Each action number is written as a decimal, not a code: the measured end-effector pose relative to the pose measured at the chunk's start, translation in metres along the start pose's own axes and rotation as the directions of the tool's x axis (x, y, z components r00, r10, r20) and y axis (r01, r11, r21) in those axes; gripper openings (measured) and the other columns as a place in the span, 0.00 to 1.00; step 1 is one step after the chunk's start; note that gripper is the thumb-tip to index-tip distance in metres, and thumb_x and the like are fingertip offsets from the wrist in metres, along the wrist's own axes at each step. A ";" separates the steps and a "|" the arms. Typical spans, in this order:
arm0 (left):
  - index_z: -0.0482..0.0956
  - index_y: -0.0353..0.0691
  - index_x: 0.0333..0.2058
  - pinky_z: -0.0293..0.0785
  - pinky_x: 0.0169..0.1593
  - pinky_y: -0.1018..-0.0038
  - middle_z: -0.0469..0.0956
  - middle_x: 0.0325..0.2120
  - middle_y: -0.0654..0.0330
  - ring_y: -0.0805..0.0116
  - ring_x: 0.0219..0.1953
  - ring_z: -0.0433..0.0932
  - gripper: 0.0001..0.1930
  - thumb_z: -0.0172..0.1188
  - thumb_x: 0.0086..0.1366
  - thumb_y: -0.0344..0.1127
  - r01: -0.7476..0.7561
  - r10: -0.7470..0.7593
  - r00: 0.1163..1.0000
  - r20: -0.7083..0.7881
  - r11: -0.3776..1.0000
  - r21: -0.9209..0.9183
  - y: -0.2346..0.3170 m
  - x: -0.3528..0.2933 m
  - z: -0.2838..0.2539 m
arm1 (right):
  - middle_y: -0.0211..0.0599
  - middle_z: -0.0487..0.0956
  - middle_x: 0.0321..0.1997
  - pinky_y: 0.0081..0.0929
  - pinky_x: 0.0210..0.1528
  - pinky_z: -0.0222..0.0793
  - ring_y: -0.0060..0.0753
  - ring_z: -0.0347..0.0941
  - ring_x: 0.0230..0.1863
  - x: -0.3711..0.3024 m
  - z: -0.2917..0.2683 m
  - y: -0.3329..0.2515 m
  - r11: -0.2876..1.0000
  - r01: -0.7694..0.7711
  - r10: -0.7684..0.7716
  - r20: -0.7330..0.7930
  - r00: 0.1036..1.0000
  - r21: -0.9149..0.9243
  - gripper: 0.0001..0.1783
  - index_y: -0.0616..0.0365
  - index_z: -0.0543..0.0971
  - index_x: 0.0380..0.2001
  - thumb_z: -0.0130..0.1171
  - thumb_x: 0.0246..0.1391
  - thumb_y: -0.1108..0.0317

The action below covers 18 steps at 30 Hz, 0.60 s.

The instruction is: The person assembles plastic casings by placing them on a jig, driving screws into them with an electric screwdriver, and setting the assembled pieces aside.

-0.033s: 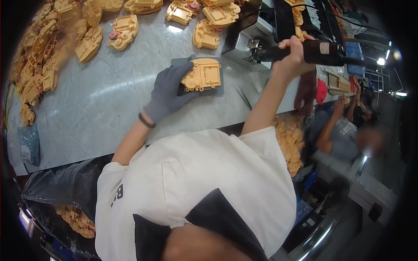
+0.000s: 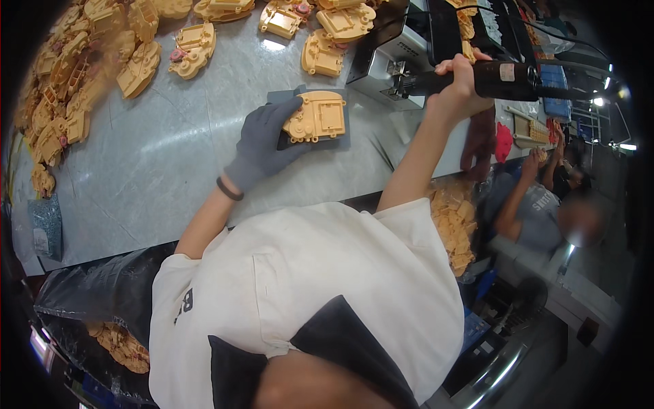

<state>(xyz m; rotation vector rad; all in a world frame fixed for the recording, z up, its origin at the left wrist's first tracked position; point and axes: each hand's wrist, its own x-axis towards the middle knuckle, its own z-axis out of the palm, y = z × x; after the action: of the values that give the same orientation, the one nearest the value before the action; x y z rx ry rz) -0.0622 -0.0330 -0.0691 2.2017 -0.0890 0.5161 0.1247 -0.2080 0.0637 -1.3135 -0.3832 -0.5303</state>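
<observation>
My left hand, in a grey glove, grips the left side of a yellow plastic housing. The housing lies face up on a dark grey block on the table, its moulded rectangle and round bosses showing. Out to the right, my bare right hand is wrapped round a black electric screwdriver held almost level. Its front end points left, at the metal fitting on a box-shaped silver and black machine. Whether the tip touches that fitting I cannot tell.
Many yellow housings are heaped at the left, with several more along the back. A bag of small dark grains sits at the table's left edge. Black trays stand beyond the machine. Another person works at the right.
The rear end of the screwdriver has risen very slightly. My left hand and the housing have stayed where they were.
</observation>
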 end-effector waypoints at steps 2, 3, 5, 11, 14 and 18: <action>0.65 0.42 0.53 0.65 0.48 0.64 0.72 0.42 0.55 0.55 0.42 0.71 0.37 0.69 0.44 0.43 0.012 -0.012 1.000 0.005 1.000 -0.012 0.002 0.001 -0.003 | 0.39 0.70 0.17 0.24 0.20 0.66 0.27 0.65 0.12 0.000 0.005 0.002 1.000 -0.007 0.007 0.007 1.000 0.026 0.13 0.67 0.69 0.32 0.52 0.38 0.84; 0.66 0.40 0.53 0.65 0.48 0.64 0.73 0.42 0.53 0.54 0.43 0.71 0.37 0.70 0.43 0.40 0.024 -0.024 1.000 0.006 0.999 -0.024 0.002 0.002 -0.004 | 0.38 0.71 0.16 0.21 0.19 0.66 0.24 0.65 0.12 0.000 0.006 0.001 0.998 -0.012 0.012 0.017 1.000 0.053 0.12 0.67 0.69 0.31 0.54 0.38 0.83; 0.66 0.40 0.53 0.66 0.48 0.64 0.73 0.42 0.53 0.54 0.43 0.71 0.37 0.70 0.43 0.40 0.011 -0.011 1.000 0.003 1.000 -0.024 0.002 0.001 -0.003 | 0.37 0.71 0.16 0.21 0.19 0.65 0.25 0.65 0.12 0.000 0.006 -0.002 0.999 -0.025 0.024 0.019 1.000 0.023 0.11 0.67 0.69 0.30 0.53 0.38 0.83; 0.66 0.40 0.53 0.67 0.47 0.64 0.73 0.42 0.53 0.53 0.42 0.72 0.36 0.70 0.43 0.40 -0.002 0.001 1.000 -0.007 0.999 -0.040 -0.002 -0.001 -0.004 | 0.34 0.69 0.15 0.22 0.18 0.64 0.25 0.66 0.13 -0.019 0.002 0.007 0.980 -0.191 0.193 0.050 0.980 -0.052 0.12 0.65 0.68 0.29 0.54 0.37 0.82; 0.66 0.40 0.53 0.67 0.47 0.64 0.73 0.42 0.53 0.53 0.43 0.72 0.36 0.70 0.43 0.40 0.017 -0.017 1.000 -0.001 0.999 -0.034 -0.001 0.000 -0.003 | 0.33 0.67 0.16 0.22 0.18 0.64 0.25 0.64 0.13 -0.033 -0.013 -0.011 0.989 -0.129 0.130 -0.007 0.991 0.077 0.13 0.65 0.68 0.31 0.54 0.36 0.82; 0.65 0.43 0.53 0.66 0.46 0.64 0.72 0.41 0.56 0.55 0.40 0.71 0.36 0.68 0.45 0.45 -0.019 0.018 1.000 -0.024 0.999 -0.044 0.001 0.002 -0.005 | 0.34 0.66 0.18 0.29 0.22 0.65 0.28 0.63 0.14 -0.025 -0.017 -0.042 0.990 0.024 -0.024 0.000 1.000 0.139 0.18 0.64 0.67 0.38 0.51 0.38 0.82</action>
<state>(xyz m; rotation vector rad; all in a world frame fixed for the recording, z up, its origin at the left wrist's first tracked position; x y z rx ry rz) -0.0625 -0.0295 -0.0648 2.1528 -0.1076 0.5458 0.0796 -0.2278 0.0799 -1.1769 -0.4302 -0.5135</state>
